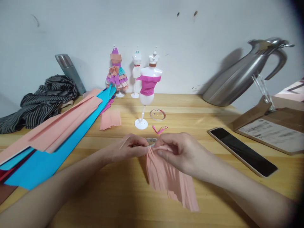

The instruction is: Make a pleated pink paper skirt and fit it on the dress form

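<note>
Between both hands hangs a strip of peach crepe paper (169,177), gathered into folds along its top edge. My left hand (125,148) pinches the left end of that edge with thumb and fingertips. Further along it, the fingers of my right hand (181,152) are closed on the same paper. Just behind the fingertips a roll of tape (151,141), partly hidden, shows its rim. Beyond it stands a small white mannequin (146,98) on a round base, wrapped in magenta crepe paper (148,86).
Folded crepe paper sheets (64,126) and a peach piece (110,119) lie left. A dressed mannequin (116,71) and another mannequin (136,63) stand by the wall. A striped cloth (47,98), phone (242,151), cardboard box (275,123) and steel jug (237,76) flank the work area.
</note>
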`<control>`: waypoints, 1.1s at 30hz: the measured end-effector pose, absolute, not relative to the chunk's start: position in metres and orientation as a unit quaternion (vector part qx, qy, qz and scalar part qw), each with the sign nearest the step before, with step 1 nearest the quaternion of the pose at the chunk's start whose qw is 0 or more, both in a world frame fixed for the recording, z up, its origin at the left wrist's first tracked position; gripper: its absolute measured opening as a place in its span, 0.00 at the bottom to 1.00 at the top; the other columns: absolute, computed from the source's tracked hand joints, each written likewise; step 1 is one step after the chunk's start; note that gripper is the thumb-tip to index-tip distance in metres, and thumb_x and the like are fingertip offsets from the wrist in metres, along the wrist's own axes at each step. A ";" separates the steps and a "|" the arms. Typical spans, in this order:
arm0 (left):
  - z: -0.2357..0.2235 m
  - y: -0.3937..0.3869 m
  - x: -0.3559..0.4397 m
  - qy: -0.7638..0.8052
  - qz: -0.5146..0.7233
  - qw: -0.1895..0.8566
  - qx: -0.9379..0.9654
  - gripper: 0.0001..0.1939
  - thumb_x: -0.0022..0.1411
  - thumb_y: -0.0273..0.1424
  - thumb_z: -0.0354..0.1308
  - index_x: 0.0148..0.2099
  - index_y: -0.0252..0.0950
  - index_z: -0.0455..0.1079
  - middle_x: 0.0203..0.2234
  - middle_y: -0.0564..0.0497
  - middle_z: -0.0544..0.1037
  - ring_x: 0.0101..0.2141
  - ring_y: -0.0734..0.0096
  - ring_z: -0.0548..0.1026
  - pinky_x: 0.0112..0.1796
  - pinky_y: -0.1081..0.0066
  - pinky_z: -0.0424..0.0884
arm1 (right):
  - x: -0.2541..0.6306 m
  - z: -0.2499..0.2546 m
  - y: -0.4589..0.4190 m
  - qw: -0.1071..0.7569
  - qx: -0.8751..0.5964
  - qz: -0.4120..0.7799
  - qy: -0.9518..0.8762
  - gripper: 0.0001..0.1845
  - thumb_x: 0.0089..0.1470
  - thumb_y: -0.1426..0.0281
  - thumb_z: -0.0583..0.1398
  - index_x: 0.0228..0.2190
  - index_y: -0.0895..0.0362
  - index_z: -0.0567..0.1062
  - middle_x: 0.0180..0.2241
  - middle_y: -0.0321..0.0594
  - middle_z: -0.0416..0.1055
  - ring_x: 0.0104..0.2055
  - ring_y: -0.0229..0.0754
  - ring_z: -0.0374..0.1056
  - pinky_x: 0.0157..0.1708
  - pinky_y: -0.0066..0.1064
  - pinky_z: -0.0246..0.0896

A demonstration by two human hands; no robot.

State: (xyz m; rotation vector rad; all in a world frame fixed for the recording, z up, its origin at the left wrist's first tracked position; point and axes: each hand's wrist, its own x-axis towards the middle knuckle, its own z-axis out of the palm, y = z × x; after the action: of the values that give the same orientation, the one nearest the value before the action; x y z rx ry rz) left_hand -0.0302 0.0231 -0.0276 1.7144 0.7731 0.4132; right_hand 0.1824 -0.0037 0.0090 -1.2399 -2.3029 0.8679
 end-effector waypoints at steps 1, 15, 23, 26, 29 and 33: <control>-0.027 0.023 -0.030 0.333 0.171 0.576 0.726 0.16 0.63 0.39 0.54 0.31 0.32 0.69 0.21 0.56 0.59 0.25 0.77 0.57 0.26 0.74 0.51 | 0.183 0.009 -0.003 0.191 -0.448 0.310 -0.817 0.11 0.54 0.68 0.56 0.22 0.57 0.71 0.18 0.32 0.59 0.21 0.34 0.53 0.22 0.27 0.46; -0.028 0.018 -0.027 0.341 0.170 0.558 0.737 0.14 0.64 0.37 0.52 0.29 0.33 0.65 0.23 0.57 0.56 0.27 0.77 0.55 0.26 0.73 0.49 | 0.182 0.006 0.001 0.146 -0.480 0.279 -0.819 0.11 0.52 0.68 0.55 0.20 0.56 0.65 0.18 0.32 0.59 0.21 0.34 0.54 0.22 0.27 0.46; -0.028 0.016 -0.025 0.371 0.172 0.536 0.739 0.16 0.63 0.39 0.54 0.28 0.33 0.63 0.21 0.57 0.56 0.25 0.78 0.56 0.24 0.73 0.49 | 0.187 0.013 0.002 0.081 -0.464 0.306 -0.827 0.08 0.50 0.69 0.57 0.21 0.57 0.68 0.18 0.31 0.56 0.22 0.34 0.53 0.21 0.27 0.44; -0.025 0.013 -0.025 0.378 0.160 0.523 0.747 0.14 0.63 0.36 0.54 0.28 0.34 0.63 0.22 0.57 0.55 0.25 0.78 0.56 0.24 0.73 0.50 | 0.188 0.011 0.004 0.082 -0.442 0.348 -0.823 0.10 0.50 0.70 0.56 0.19 0.57 0.66 0.18 0.31 0.54 0.22 0.33 0.51 0.21 0.26 0.44; -0.018 0.010 -0.025 0.378 0.150 0.498 0.766 0.14 0.63 0.38 0.53 0.29 0.33 0.64 0.22 0.57 0.56 0.26 0.78 0.56 0.25 0.74 0.51 | 0.189 0.007 0.006 0.095 -0.416 0.396 -0.813 0.11 0.51 0.69 0.55 0.19 0.57 0.65 0.19 0.30 0.53 0.22 0.33 0.51 0.21 0.26 0.44; -0.010 0.005 -0.021 0.397 0.167 0.441 0.788 0.15 0.64 0.38 0.52 0.27 0.34 0.61 0.22 0.57 0.56 0.25 0.78 0.56 0.25 0.73 0.50 | 0.189 0.005 0.007 0.128 -0.425 0.415 -0.794 0.12 0.50 0.66 0.56 0.19 0.57 0.63 0.19 0.31 0.53 0.23 0.33 0.51 0.21 0.26 0.45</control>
State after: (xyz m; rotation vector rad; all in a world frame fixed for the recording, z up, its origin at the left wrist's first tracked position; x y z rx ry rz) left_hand -0.0213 0.0053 -0.0101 1.9555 0.9858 0.4153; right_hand 0.1890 0.0070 0.0055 -1.2371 -2.3097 1.2059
